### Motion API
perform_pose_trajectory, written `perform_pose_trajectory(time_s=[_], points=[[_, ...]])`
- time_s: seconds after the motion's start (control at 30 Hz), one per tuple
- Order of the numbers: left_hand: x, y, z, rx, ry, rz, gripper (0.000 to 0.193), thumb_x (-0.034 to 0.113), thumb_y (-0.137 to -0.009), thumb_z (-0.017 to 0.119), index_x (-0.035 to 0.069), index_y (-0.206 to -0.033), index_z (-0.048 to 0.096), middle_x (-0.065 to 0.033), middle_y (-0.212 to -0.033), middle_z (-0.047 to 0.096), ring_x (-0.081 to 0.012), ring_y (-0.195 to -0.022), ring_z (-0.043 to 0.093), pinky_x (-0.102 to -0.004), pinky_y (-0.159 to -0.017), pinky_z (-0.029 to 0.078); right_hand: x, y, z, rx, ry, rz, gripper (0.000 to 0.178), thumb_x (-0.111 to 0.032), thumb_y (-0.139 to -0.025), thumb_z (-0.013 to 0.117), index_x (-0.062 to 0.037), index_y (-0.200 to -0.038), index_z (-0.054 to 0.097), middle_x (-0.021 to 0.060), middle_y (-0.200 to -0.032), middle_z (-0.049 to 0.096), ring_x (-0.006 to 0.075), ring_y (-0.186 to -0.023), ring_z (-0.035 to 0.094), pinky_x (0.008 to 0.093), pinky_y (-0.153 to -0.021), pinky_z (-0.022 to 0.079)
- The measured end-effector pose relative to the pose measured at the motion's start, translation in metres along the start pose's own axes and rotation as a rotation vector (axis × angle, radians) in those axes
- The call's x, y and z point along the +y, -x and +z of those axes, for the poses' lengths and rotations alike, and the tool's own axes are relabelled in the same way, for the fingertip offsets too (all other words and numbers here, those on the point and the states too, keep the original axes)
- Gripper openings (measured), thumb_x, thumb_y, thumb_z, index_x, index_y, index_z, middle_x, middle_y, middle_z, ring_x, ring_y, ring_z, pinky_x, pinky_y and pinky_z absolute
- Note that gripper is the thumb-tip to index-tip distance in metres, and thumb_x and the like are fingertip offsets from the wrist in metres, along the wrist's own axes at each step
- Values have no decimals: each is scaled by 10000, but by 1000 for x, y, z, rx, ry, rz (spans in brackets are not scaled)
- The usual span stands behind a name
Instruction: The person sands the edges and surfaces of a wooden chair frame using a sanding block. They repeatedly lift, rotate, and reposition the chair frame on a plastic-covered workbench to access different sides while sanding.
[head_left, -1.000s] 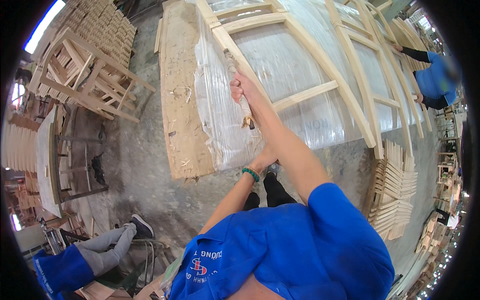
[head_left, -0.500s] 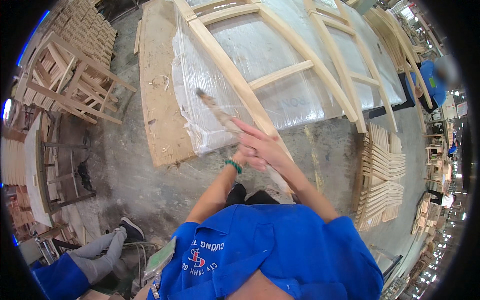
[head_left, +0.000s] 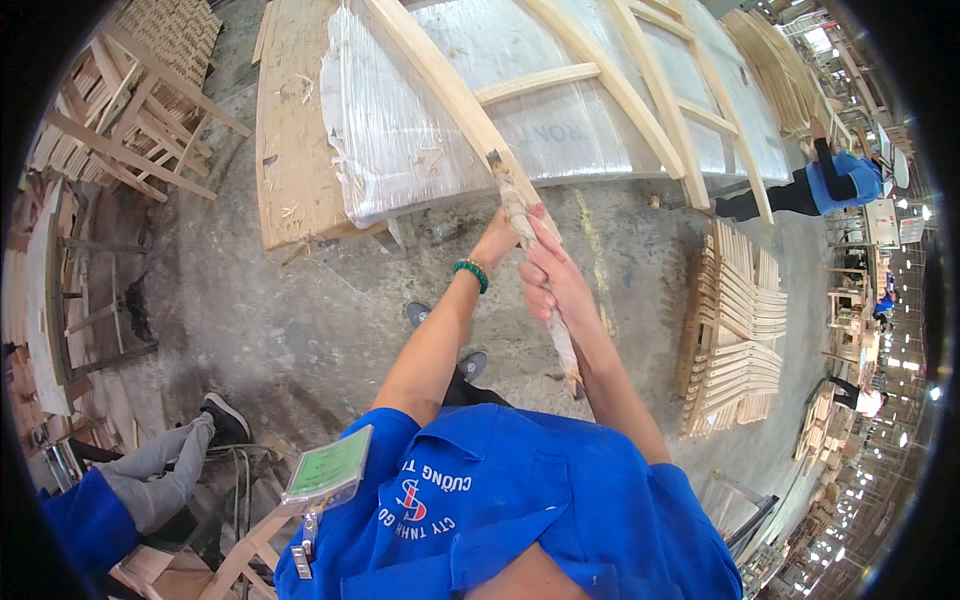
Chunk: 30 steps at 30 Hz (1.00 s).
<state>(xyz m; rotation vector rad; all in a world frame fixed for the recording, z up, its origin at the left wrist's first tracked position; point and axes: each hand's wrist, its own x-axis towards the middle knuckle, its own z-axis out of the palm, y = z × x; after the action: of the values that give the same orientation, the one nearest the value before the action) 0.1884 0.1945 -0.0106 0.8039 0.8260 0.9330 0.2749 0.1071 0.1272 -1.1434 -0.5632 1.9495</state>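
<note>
A pale wooden frame (head_left: 440,75), with long curved legs and a crosspiece, lies on a plastic-wrapped platform. Its nearest leg points toward me. My left hand (head_left: 496,240), with a green beaded bracelet at the wrist, is closed around that leg's near end; part of its fingers is hidden behind the wood and the stick. My right hand (head_left: 556,278) grips a long thin stick (head_left: 563,345) wrapped in a pale, worn strip. The stick's dark tip rests over or just above the leg; I cannot tell if they touch.
Another wooden frame (head_left: 655,75) lies to the right on the plastic-wrapped platform (head_left: 400,150). Stacked curved wooden parts (head_left: 735,340) stand on the floor at right. A wooden frame assembly (head_left: 150,120) stands at left. One person (head_left: 155,485) is at lower left, another (head_left: 840,180) at far right.
The stick has swung from pointing left of the leg to lying along it. Both hands now sit slightly higher in view, and the platform has shifted upward and left.
</note>
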Motion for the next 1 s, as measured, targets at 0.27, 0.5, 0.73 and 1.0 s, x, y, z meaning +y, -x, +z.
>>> perform_pose_trajectory(time_s=[0.27, 0.5, 0.73, 1.0], points=[[7, 12, 5, 34, -16, -72, 435, 369, -883, 636, -11, -1080, 555, -70, -1009, 603, -154, -894, 526, -300, -809, 449, 1, -16, 3, 43, -50, 5, 593, -179, -940, 485, -198, -1469, 220, -19, -636, 395, 75, -385, 350, 245, -323, 314], [4, 18, -2, -73, 72, -9, 495, 191, -786, 689, -22, -1193, 505, -100, -1121, 589, -175, -1037, 523, -311, -921, 425, 6, -26, 6, 42, -126, 9, 526, -184, -939, 511, -232, -1420, 305, -40, -631, 420, 59, -354, 347, 230, -297, 315], [-18, 2, -15, -60, 108, 125, 682, 90, -683, 664, -25, -1298, 393, -117, -1224, 554, -206, -1111, 524, -323, -985, 408, 10, -35, 12, 58, 55, -11, 491, -186, -937, 517, -226, -1393, 340, -42, -632, 424, 66, -345, 350, 239, -280, 305], [-24, 7, -14, -147, 234, 6, 700, 120, -682, 645, -15, -1316, 382, -122, -1219, 547, -206, -1104, 523, -327, -985, 406, 5, -43, -5, 9, -70, 0, 523, -170, -938, 508, -214, -1418, 305, -38, -627, 410, 63, -346, 343, 241, -279, 319]])
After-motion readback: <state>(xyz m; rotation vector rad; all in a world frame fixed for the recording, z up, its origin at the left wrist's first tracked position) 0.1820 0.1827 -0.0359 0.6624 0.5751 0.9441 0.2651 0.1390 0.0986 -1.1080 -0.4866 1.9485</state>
